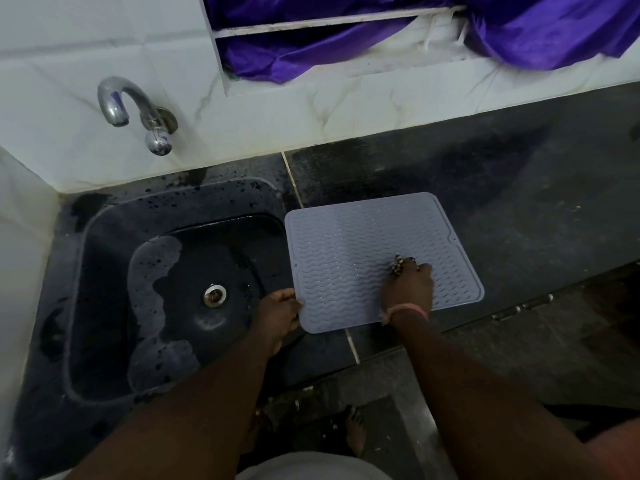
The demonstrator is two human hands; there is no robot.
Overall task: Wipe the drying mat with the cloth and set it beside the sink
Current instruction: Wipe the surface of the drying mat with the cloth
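The left hand (280, 308) pinches the drying mat's (346, 251) near corner to steady it on the counter (519, 216), while the right hand (410, 282), closed on a bunched cloth (398, 263), wipes.

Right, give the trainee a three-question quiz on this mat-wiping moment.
1. True or false: the drying mat lies on the counter to the right of the sink.
2. Which hand presses the cloth on the mat? A) left hand B) right hand
3. Fill in: the left hand holds the mat's near ____ corner.

Key: 1 true; 2 B; 3 left.
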